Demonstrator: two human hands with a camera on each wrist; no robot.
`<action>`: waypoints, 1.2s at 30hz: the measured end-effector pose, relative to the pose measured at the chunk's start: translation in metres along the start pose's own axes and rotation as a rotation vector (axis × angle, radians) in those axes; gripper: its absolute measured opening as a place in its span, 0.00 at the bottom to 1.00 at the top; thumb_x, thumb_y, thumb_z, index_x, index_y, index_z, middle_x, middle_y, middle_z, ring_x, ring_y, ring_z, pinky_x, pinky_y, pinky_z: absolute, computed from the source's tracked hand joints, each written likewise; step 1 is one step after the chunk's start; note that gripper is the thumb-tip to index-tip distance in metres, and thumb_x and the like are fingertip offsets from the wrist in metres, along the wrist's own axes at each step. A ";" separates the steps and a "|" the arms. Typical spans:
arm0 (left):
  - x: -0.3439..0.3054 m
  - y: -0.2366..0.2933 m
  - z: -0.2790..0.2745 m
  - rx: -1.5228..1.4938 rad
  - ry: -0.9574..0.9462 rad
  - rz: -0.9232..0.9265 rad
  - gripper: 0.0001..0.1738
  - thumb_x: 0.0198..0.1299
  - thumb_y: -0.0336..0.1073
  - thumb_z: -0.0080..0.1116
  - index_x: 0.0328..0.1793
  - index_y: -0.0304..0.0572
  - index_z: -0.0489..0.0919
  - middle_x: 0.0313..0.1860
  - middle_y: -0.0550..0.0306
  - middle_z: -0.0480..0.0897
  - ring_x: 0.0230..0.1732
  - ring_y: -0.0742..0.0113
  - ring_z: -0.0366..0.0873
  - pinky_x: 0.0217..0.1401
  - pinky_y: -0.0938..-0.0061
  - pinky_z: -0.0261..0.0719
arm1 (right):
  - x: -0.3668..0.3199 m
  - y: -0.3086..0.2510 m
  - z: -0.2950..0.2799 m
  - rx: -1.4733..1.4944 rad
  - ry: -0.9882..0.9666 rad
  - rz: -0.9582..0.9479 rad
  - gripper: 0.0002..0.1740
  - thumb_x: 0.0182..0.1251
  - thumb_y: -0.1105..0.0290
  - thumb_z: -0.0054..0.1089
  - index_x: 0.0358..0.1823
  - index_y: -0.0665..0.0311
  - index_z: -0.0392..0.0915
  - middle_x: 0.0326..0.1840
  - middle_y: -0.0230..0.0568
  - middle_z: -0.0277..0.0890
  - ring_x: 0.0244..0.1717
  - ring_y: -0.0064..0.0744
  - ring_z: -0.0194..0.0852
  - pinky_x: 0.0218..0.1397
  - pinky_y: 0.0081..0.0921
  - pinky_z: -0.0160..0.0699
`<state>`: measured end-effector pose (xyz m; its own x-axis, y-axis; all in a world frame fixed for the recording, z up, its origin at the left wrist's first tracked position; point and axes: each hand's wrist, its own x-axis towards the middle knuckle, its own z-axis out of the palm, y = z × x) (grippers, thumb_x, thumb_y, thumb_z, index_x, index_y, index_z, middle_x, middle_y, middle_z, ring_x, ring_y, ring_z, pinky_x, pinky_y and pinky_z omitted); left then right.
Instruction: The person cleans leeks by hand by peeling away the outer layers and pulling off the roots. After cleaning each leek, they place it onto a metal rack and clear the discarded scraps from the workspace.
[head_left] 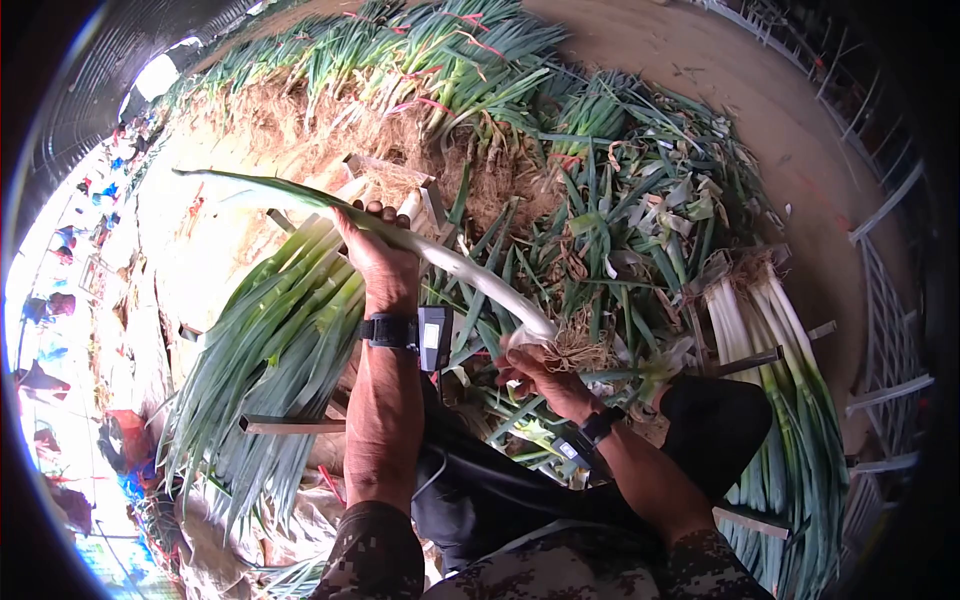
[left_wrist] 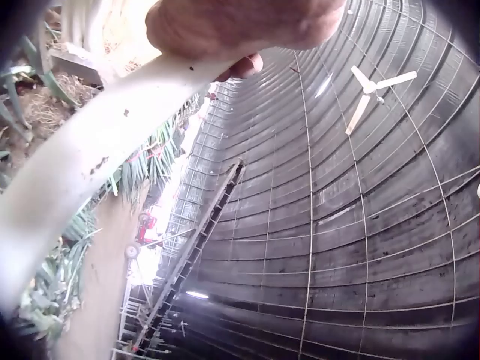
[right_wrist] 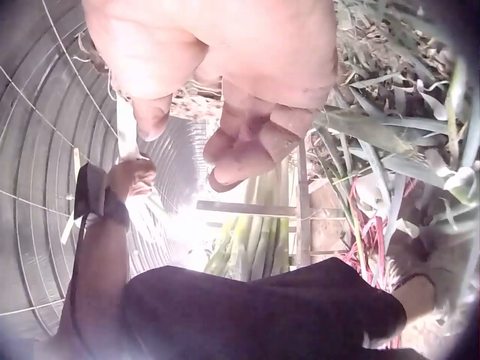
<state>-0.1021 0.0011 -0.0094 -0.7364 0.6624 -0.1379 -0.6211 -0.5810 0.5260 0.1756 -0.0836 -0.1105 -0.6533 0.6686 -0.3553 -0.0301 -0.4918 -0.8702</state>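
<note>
My left hand [head_left: 384,250] grips a long green onion [head_left: 470,272] around its stalk. The stalk slopes down to the right, with the green leaf end at upper left and the bushy roots [head_left: 580,345] at lower right. Up close in the left wrist view, the white stalk [left_wrist: 90,150] carries small dark specks. Beside the root end is my right hand [head_left: 548,382], its fingers [right_wrist: 247,146] loosely curled. The right wrist view shows the thumb apart from these fingers and overlapping the stalk, with nothing visible between them.
A bundle of green onions [head_left: 290,300] lies on a metal rack at left; another bundle [head_left: 775,350] rests on a rack at right. Loose leaves and peelings [head_left: 640,220] are heaped ahead. Tied, root-on onions [head_left: 400,70] line the back, beside bare ground [head_left: 660,45].
</note>
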 end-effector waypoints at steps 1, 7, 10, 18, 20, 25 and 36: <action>0.003 0.000 -0.003 -0.015 -0.017 -0.003 0.25 0.70 0.64 0.50 0.42 0.50 0.70 0.28 0.64 0.73 0.28 0.68 0.69 0.34 0.70 0.70 | 0.001 0.001 0.000 -0.009 -0.016 -0.003 0.30 0.68 0.43 0.63 0.56 0.62 0.81 0.48 0.35 0.83 0.47 0.28 0.83 0.43 0.26 0.80; 0.014 0.020 -0.012 0.057 0.009 0.073 0.24 0.70 0.62 0.53 0.44 0.49 0.71 0.28 0.63 0.73 0.28 0.67 0.69 0.33 0.70 0.70 | -0.068 0.024 -0.031 -0.708 0.094 -0.029 0.19 0.74 0.54 0.57 0.33 0.62 0.79 0.20 0.36 0.75 0.20 0.30 0.76 0.25 0.31 0.69; 0.006 0.018 -0.008 0.076 -0.012 0.074 0.23 0.69 0.61 0.56 0.45 0.49 0.71 0.27 0.62 0.74 0.27 0.66 0.70 0.32 0.70 0.69 | -0.104 0.009 -0.021 -0.840 0.112 -0.198 0.18 0.74 0.59 0.56 0.28 0.65 0.77 0.17 0.45 0.71 0.21 0.45 0.75 0.27 0.37 0.70; 0.030 0.024 -0.024 0.197 -0.013 0.211 0.25 0.74 0.62 0.43 0.46 0.48 0.69 0.29 0.61 0.72 0.29 0.65 0.71 0.37 0.71 0.75 | -0.187 0.042 -0.053 -0.939 0.173 -0.086 0.17 0.71 0.56 0.59 0.38 0.64 0.81 0.24 0.51 0.78 0.30 0.55 0.81 0.31 0.45 0.73; 0.036 0.031 -0.029 0.138 -0.021 0.193 0.24 0.74 0.62 0.44 0.44 0.49 0.69 0.30 0.61 0.74 0.29 0.66 0.71 0.36 0.69 0.74 | -0.186 0.034 -0.058 -0.924 0.108 0.042 0.18 0.70 0.53 0.60 0.43 0.62 0.82 0.24 0.49 0.79 0.32 0.53 0.83 0.33 0.44 0.76; 0.025 0.019 -0.018 -0.052 -0.312 -0.042 0.16 0.67 0.55 0.60 0.44 0.54 0.78 0.38 0.62 0.83 0.40 0.66 0.77 0.49 0.67 0.74 | -0.137 -0.033 -0.053 -1.300 0.148 -0.152 0.16 0.67 0.62 0.66 0.51 0.63 0.82 0.29 0.41 0.84 0.32 0.34 0.85 0.36 0.28 0.81; -0.037 -0.003 0.016 0.159 -0.443 -0.105 0.12 0.64 0.37 0.68 0.48 0.43 0.79 0.39 0.63 0.82 0.39 0.71 0.79 0.45 0.71 0.79 | -0.017 -0.117 0.007 -0.798 0.293 -0.867 0.16 0.57 0.79 0.71 0.47 0.67 0.79 0.49 0.46 0.84 0.49 0.42 0.86 0.50 0.31 0.86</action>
<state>-0.0685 -0.0138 0.0078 -0.4658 0.8711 0.1555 -0.6117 -0.4439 0.6548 0.1854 -0.0415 -0.0003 -0.4484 0.7571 0.4752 0.1699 0.5941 -0.7862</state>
